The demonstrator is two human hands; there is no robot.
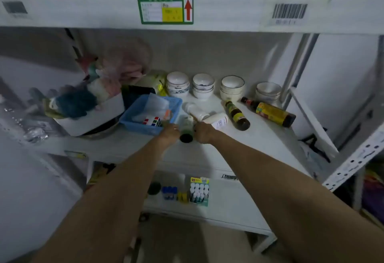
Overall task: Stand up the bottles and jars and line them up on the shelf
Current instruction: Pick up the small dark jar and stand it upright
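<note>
A dark green bottle [186,131] lies on its side on the white shelf [239,148], its base toward me. My left hand [169,132] presses its left side and my right hand [203,132] its right side. Behind it lie two white plastic bottles [194,111] [217,120], also on their sides. To the right, a dark sauce bottle with a green label [236,115] and a larger dark bottle with a yellow label [270,112] lie flat.
A blue basket [135,122] holding a puzzle cube [152,121] sits left of the bottles. Stacked white bowls [203,86] line the back wall. A box with cleaning items [87,107] fills the left. The upper shelf beam [166,11] hangs overhead.
</note>
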